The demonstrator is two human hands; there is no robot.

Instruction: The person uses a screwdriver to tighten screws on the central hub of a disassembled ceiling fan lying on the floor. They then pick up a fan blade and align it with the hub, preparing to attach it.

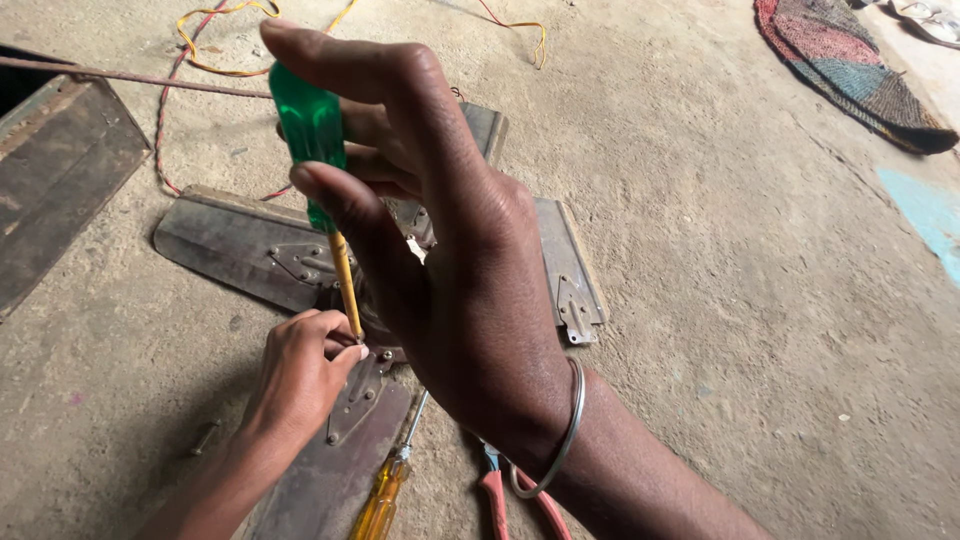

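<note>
The concrete floor [760, 300] fills most of the view. On it lies a dusty ceiling fan [270, 255] with 3 dark metal blades spread out flat. The right hand [450, 270] is raised near the camera, fingers closed around the green handle of a screwdriver [318, 170], which stands almost upright with its tip down at the blade bracket. The left hand [300, 375] rests on the fan, fingertips pinched together beside the screwdriver tip. Just beside the near blade lie an orange screwdriver [385, 495] and red pliers [500, 495].
</note>
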